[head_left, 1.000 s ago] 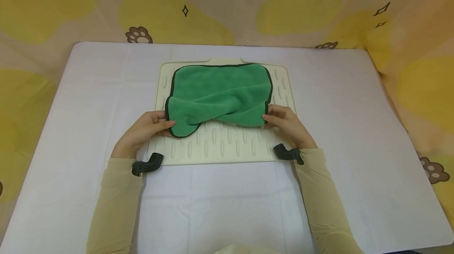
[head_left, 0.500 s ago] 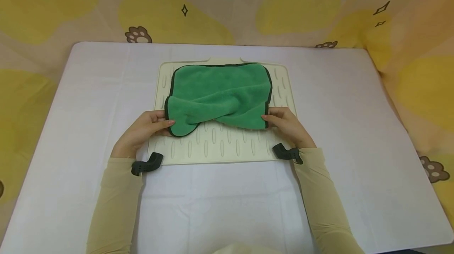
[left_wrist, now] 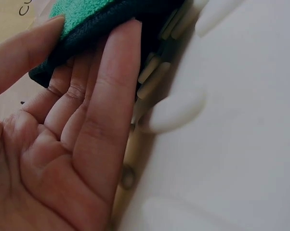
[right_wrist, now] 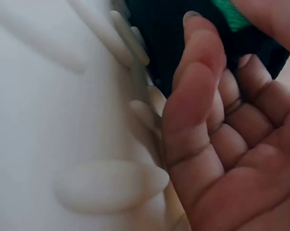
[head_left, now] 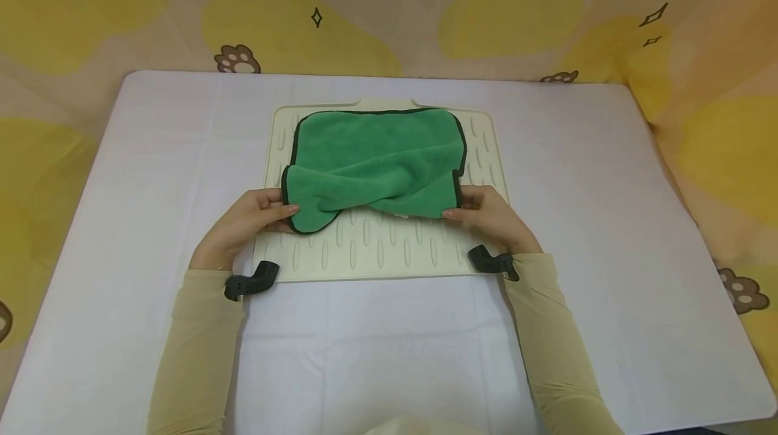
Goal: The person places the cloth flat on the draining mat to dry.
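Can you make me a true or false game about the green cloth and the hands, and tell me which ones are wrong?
1. The green cloth has a dark edge. True.
2. The left hand pinches the cloth. True.
3. The right hand isn't touching the cloth. False: it pinches the cloth too.
4. The cloth is smooth all over. False: the part nearer the person is rumpled.
5. The cream mat under the cloth has raised bumps. True.
6. Both sleeves are bright blue. False: the sleeves are beige.
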Action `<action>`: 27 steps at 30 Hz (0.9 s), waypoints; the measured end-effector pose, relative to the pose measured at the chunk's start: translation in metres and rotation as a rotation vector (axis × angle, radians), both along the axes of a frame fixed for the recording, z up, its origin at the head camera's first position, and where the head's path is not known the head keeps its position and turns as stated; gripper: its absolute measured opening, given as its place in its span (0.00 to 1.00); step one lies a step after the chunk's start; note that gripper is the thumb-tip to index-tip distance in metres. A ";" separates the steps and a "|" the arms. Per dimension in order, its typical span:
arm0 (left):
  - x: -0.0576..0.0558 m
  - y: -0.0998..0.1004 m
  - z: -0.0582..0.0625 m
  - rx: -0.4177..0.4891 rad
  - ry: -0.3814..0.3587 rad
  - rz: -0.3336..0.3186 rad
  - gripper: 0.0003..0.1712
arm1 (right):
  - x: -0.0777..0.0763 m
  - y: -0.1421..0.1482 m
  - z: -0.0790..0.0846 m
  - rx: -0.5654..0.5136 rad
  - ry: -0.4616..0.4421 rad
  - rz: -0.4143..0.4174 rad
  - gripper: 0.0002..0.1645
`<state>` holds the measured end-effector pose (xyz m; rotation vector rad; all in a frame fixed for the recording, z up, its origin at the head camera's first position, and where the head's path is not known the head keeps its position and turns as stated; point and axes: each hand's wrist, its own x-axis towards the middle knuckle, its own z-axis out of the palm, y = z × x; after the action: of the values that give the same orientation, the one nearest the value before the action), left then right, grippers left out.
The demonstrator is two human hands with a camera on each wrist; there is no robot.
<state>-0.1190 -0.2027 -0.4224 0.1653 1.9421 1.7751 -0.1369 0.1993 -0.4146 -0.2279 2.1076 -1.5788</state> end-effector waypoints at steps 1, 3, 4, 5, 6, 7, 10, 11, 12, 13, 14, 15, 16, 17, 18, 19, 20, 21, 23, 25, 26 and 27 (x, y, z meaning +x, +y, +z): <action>0.000 0.000 0.000 0.001 0.000 0.000 0.22 | 0.000 0.000 0.000 -0.002 0.006 -0.010 0.21; 0.000 0.000 0.000 0.002 0.000 -0.001 0.22 | 0.000 0.000 0.000 -0.020 0.007 -0.017 0.17; 0.000 0.000 0.000 0.001 0.000 -0.001 0.22 | 0.000 0.000 0.000 -0.038 0.003 -0.014 0.16; 0.000 0.000 0.000 0.000 0.001 -0.002 0.22 | 0.001 0.000 0.001 -0.056 -0.003 -0.010 0.15; 0.000 0.000 0.001 0.000 0.001 -0.003 0.22 | 0.001 0.000 0.001 -0.070 -0.011 -0.008 0.15; 0.000 0.000 0.001 0.001 0.002 -0.003 0.22 | 0.001 0.000 0.001 -0.082 -0.017 -0.007 0.14; 0.000 0.000 0.001 0.005 0.004 -0.005 0.22 | 0.002 0.000 0.001 -0.116 -0.042 -0.019 0.16; 0.000 0.000 0.000 0.007 0.004 -0.007 0.22 | 0.003 0.000 0.000 -0.119 -0.045 -0.026 0.17; 0.001 0.000 0.000 0.008 0.003 -0.009 0.22 | 0.004 0.000 0.000 -0.117 -0.044 -0.031 0.17; 0.001 0.000 -0.001 0.009 -0.001 -0.012 0.22 | 0.005 0.001 -0.001 -0.117 -0.045 -0.034 0.18; 0.001 0.000 -0.001 0.009 -0.005 -0.013 0.22 | 0.007 0.001 -0.002 -0.113 -0.048 -0.038 0.18; 0.002 0.000 -0.002 0.008 -0.008 -0.015 0.22 | 0.009 0.001 -0.002 -0.100 -0.049 -0.042 0.18; 0.002 0.001 -0.002 0.003 -0.012 -0.013 0.22 | 0.010 0.002 -0.003 -0.084 -0.044 -0.043 0.18; 0.003 0.001 -0.001 -0.004 -0.011 -0.010 0.22 | 0.012 0.002 -0.003 -0.070 -0.036 -0.038 0.17; 0.004 0.000 -0.001 -0.012 -0.010 -0.005 0.22 | 0.014 0.003 -0.003 -0.063 -0.035 -0.038 0.17; 0.004 0.000 0.000 -0.016 -0.011 0.000 0.22 | 0.016 0.003 -0.003 -0.058 -0.032 -0.037 0.16; 0.005 0.000 0.001 -0.019 -0.006 0.003 0.21 | 0.017 0.004 -0.002 -0.052 -0.031 -0.040 0.15; 0.006 0.000 0.001 -0.022 -0.003 0.002 0.21 | 0.019 0.005 -0.002 -0.053 -0.027 -0.038 0.15; 0.008 0.001 0.003 -0.021 -0.003 -0.005 0.22 | 0.023 0.007 -0.001 -0.077 -0.035 -0.036 0.15; 0.010 0.001 0.004 -0.012 -0.016 -0.018 0.22 | 0.027 0.009 -0.001 -0.104 -0.045 -0.039 0.16; 0.012 0.000 0.004 -0.012 -0.022 -0.021 0.23 | 0.028 0.010 -0.001 -0.121 -0.054 -0.043 0.17; 0.013 0.000 0.004 -0.015 -0.028 -0.024 0.23 | 0.029 0.011 -0.002 -0.135 -0.058 -0.043 0.19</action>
<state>-0.1060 -0.2025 -0.4183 0.1569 1.9248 1.7384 -0.1074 0.2102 -0.4163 -0.1819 1.9766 -1.7341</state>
